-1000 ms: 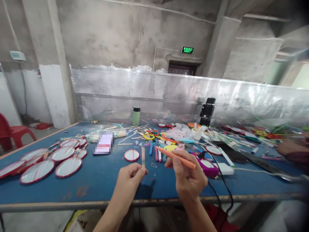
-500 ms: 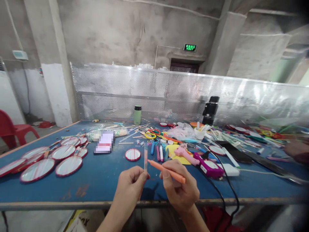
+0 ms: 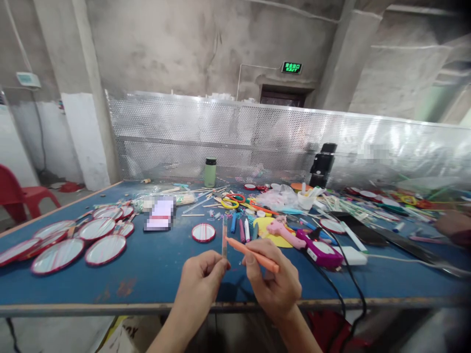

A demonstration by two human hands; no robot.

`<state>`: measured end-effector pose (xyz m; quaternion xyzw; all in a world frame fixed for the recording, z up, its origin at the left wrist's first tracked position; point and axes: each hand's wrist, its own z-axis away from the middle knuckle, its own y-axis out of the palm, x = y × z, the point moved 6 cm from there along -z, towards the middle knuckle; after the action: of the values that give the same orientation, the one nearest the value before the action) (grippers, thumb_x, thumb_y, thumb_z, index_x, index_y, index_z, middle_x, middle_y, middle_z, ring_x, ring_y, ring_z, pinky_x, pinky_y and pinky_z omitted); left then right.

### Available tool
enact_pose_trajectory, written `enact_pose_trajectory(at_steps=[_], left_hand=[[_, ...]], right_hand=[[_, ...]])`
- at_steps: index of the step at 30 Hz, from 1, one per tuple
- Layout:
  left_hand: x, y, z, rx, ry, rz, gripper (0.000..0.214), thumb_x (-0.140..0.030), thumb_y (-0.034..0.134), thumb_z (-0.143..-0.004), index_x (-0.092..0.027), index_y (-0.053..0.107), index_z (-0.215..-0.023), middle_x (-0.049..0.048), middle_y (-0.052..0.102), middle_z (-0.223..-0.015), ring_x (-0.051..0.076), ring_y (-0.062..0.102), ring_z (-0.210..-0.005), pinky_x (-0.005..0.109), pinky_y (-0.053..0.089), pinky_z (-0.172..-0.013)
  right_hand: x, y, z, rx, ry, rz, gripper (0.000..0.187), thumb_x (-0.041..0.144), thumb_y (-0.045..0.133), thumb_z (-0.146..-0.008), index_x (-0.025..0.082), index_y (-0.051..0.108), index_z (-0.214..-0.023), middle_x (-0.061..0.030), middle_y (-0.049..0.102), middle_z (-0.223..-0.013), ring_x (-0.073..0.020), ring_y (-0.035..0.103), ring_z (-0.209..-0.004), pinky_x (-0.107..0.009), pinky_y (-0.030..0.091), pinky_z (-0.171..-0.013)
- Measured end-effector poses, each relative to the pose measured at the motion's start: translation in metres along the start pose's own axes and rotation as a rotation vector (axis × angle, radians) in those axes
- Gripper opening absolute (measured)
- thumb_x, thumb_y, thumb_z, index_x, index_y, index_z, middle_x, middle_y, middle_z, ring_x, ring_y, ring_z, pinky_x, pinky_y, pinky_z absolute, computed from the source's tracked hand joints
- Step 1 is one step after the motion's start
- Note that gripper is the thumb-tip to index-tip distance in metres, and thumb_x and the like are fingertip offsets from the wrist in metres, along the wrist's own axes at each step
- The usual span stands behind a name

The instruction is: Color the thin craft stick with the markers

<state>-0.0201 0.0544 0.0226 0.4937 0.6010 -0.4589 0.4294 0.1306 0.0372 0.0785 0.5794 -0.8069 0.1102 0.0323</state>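
left grip: strip | right grip: marker | front edge near | tabletop room leftward

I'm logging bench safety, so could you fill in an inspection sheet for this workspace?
Surface: blue tabletop, brownish marks near the front edge.
Items in hand: thin strip, upright in view; orange pen, tip at the strip, contact unclear.
Clutter: red-rimmed discs at left; loose markers beyond the hands.
Hands: left hand pinches the strip; right hand grips the pen.
Cables: black cables over the front edge; white cable at right.
Surroundings: perforated screen behind; lit exit sign.
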Motion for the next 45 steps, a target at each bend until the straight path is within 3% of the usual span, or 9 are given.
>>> enact_pose_trajectory(at_steps=[13,45], left_hand=[[0.001,0.001,0.0004,0.008,0.008,-0.001,0.032,-0.043,0.055,-0.083,-0.018,0.062,-0.065,-0.0069,0.039,-0.041,0.01,0.033,-0.039,0.024,0.021,-0.043],[0.0032,0.001,-0.0015,0.019,0.013,-0.013,0.033,-0.045,0.053,-0.083,-0.017,0.063,-0.068,-0.0079,0.039,-0.041,0.01,0.033,-0.038,0.024,0.02,-0.043]], right_hand=[[-0.0007,-0.0032,-0.0006,-0.053,0.006,-0.002,0.022,0.002,0.059,-0.086,0.019,0.066,-0.098,-0.0021,0.069,-0.075,-0.0151,0.067,-0.064,-0.028,0.056,-0.06],[0.0015,-0.0016,0.0015,-0.02,-0.044,-0.002,0.025,-0.001,0.059,-0.085,0.016,0.065,-0.102,-0.0034,0.069,-0.076,-0.015,0.068,-0.066,-0.028,0.057,-0.061]])
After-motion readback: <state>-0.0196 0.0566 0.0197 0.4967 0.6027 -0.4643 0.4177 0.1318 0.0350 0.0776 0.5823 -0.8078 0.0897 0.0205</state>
